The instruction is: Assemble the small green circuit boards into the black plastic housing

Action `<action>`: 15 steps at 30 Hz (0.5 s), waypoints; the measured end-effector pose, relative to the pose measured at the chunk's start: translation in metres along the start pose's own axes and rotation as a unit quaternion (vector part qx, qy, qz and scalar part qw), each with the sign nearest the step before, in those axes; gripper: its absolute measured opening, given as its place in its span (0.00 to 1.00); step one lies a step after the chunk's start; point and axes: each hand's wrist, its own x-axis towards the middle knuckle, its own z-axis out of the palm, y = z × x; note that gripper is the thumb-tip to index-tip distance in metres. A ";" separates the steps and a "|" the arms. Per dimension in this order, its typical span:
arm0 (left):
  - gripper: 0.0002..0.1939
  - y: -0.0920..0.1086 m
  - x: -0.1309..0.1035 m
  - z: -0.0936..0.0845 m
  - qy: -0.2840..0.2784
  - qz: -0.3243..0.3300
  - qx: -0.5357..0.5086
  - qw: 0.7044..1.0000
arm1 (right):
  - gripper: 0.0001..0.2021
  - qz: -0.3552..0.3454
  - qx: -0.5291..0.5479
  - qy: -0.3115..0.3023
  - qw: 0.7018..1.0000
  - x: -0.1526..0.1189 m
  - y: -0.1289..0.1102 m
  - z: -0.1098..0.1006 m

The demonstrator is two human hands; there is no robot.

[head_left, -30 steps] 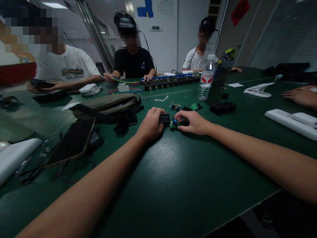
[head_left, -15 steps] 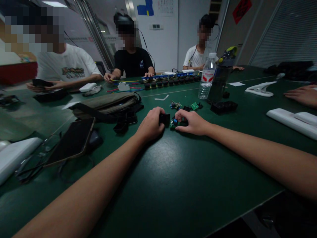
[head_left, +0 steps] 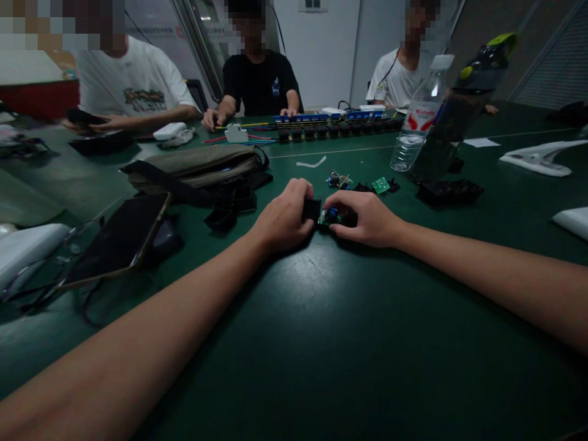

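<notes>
Mid-surface, straight ahead of the wearer: left hand has its fingers pinched narrow on a small black case; right hand has its fingers curled round a small green circuit board, thumb on the near side. Case and board sit end to end between the hands; can't tell if they touch. Step in hand, as judged: bringing the two parts together. Next move seems to call for a steady case and lined-up edges. Loose components and a second green board lie just beyond. Text: water bottle has a red-and-white label, wording unreadable; white shirt's print also illegible. No brand readable.
</notes>
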 end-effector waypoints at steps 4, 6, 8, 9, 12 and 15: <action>0.20 0.000 0.001 0.000 -0.004 -0.012 -0.014 1.000 | 0.14 0.020 0.012 0.001 1.000 0.000 -0.001 -0.001; 0.20 0.000 0.001 0.000 -0.004 -0.015 -0.023 1.000 | 0.14 0.029 0.016 0.001 0.999 0.001 -0.001 -0.001; 0.21 0.000 0.001 0.000 -0.004 -0.017 -0.028 0.999 | 0.15 0.037 0.016 0.003 0.999 0.001 0.000 0.000; 0.21 0.000 0.001 0.000 -0.006 -0.017 -0.030 0.999 | 0.14 0.040 0.015 0.003 0.999 0.001 0.000 0.000; 0.21 0.000 0.000 0.000 -0.012 -0.018 -0.037 0.999 | 0.14 0.048 0.012 0.004 0.999 0.001 0.000 0.000; 0.21 0.000 0.000 0.000 -0.016 -0.015 -0.042 0.999 | 0.14 0.056 0.010 0.006 0.998 0.002 -0.001 0.000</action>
